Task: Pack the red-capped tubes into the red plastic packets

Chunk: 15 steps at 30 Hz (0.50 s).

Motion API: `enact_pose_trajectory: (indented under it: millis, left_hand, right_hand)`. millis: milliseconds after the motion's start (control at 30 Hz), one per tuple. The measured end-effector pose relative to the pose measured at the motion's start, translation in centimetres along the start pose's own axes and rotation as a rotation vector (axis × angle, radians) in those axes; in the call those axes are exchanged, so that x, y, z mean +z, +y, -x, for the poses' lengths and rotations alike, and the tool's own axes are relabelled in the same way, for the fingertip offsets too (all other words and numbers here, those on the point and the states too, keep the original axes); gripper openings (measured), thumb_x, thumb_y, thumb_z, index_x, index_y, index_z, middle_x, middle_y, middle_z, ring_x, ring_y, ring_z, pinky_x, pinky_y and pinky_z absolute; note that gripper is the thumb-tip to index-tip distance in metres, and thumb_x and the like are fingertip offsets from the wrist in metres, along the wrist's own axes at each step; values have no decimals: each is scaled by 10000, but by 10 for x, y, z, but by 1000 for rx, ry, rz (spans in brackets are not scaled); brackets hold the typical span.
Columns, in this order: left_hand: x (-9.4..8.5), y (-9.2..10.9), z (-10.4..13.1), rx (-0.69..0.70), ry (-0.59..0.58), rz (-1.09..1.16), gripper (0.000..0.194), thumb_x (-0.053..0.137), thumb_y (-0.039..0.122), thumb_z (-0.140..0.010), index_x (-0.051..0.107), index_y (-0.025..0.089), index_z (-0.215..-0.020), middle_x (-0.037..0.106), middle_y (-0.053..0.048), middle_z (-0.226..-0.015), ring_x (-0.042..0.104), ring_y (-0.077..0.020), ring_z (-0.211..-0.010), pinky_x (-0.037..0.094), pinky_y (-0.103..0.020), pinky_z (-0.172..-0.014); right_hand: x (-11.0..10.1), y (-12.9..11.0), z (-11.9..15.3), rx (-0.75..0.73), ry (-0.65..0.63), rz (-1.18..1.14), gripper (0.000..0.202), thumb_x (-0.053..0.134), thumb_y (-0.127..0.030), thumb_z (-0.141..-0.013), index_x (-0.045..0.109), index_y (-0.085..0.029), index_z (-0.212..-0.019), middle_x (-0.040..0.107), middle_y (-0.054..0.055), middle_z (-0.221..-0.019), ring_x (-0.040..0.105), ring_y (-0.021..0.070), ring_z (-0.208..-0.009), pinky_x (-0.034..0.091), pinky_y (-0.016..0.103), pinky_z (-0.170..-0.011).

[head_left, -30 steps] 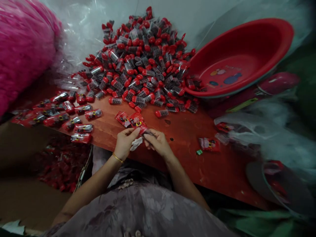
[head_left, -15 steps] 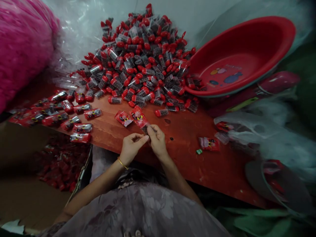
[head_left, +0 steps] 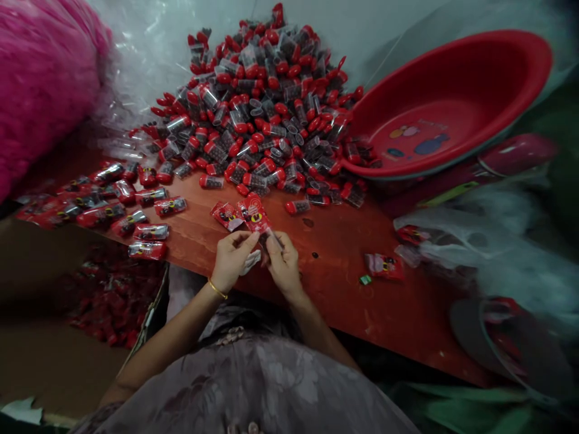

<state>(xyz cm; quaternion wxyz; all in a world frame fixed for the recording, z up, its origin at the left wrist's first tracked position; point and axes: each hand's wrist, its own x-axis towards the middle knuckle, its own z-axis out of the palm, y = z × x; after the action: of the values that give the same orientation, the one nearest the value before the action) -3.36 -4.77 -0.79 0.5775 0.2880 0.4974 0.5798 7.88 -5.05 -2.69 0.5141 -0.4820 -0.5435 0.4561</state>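
Note:
Near the table's front edge, my left hand [head_left: 233,259] and my right hand [head_left: 283,262] are both closed on a red printed packet [head_left: 254,212] with a clear lower end. A small whitish piece [head_left: 251,261] shows beside my left fingers; what it is I cannot make out. Another red packet [head_left: 227,215] lies flat just left of the held one. Behind them rises a large heap of clear tubes with red caps [head_left: 257,120]. Several filled red packets [head_left: 147,249] lie to the left on the table.
A red basin [head_left: 452,120] leans at the right of the heap. A packet [head_left: 384,266] and a green piece [head_left: 365,279] lie on the table [head_left: 344,301]. Pink bagged material [head_left: 45,84] stands left, above a box of red packets [head_left: 113,301].
My left hand has shifted slightly left and up, and its fingers now reach the packet. The whitish piece has come into view beside it. The packet's top is more upright.

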Motion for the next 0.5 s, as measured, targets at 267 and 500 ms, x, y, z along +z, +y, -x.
enact_pose_trajectory:
  millis: [267, 500]
  left_hand:
    - [5, -1, -6, -142, -199, 145, 411, 740, 512, -605, 654, 126, -716, 582, 22, -532, 477, -69, -394, 379, -197, -393]
    - [7, 4, 3, -138, -148, 83, 362, 772, 438, -596, 646, 116, -704, 579, 29, -508, 483, -54, -397, 364, -173, -390]
  right_hand:
    - [5, 2, 6, 24, -77, -54, 278, 484, -487, -860, 513, -212, -832, 475, -61, -557, 444, 90, -462, 388, 214, -461]
    - [7, 1, 8, 144, -62, -156, 325, 479, -537, -852, 497, -220, -785, 427, -80, -516, 396, 80, -412, 367, 206, -417]
